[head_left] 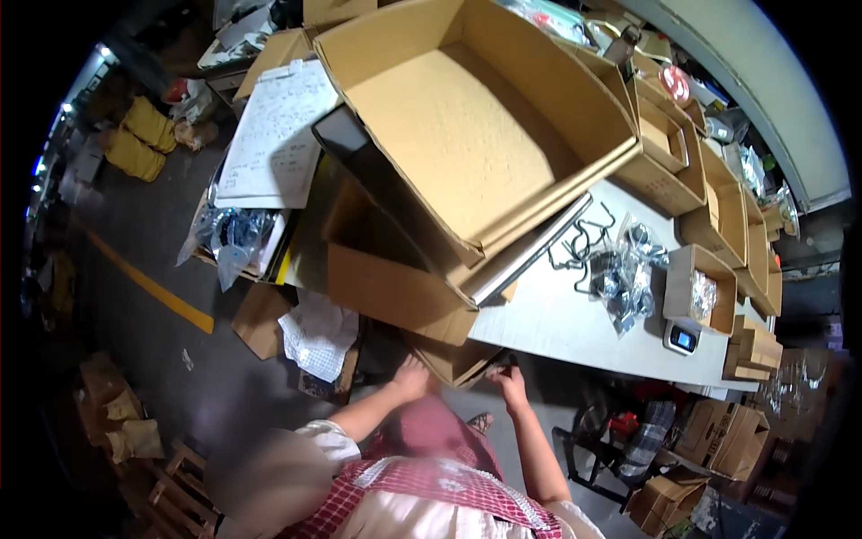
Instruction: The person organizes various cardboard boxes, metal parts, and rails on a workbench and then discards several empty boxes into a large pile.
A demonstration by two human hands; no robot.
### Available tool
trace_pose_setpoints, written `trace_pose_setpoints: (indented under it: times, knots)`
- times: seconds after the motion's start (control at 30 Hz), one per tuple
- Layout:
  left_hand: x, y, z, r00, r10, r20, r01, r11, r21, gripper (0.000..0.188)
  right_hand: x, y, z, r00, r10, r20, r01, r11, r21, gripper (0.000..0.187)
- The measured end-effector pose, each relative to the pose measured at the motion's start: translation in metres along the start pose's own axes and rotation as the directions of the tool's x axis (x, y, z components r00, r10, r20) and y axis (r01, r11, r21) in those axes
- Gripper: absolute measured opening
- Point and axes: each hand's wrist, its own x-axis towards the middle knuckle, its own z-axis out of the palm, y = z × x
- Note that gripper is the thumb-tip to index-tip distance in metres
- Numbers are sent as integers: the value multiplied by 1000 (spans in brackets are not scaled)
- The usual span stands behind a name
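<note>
A person in a red-and-white checked apron reaches both bare hands to the underside of a small brown corrugated cardboard box that hangs off the near edge of a pale grey worktable, below a far larger open brown cardboard carton lying tilted across the bench. The left hand rests against the small box's lower left flap, its fingers seemingly curled together on the board, though blur makes it impossible to say whether they grip it; the right hand sits at the box's lower right corner, fingers bunched close at the flap edge and apparently pinching it. The work in hand looks like the shaping or closing of the small box's bottom, still early; the next move would seem to call for pressing the flaps flat while the box is steadied against the table edge. Much is hidden: the box's underside faces away, the fingertips are lost in shadow, and the bent black wire hooks and clear plastic bags of dark metal parts farther along the table are too small to identify.
</note>
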Motion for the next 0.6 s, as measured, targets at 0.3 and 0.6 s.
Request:
trace_pose_setpoints:
  times: [0.3,0.6]
  knots:
    - [-20,-20,-85,890,-409,202,451,718,-530,45,-97,-152,17,908,-30,418,286,773,-567,47]
    - [-53,-51,-375,902,-429,-35,-40,-3,-999,35,-81,-379,-12,651,-753,-95,757,652,23,57]
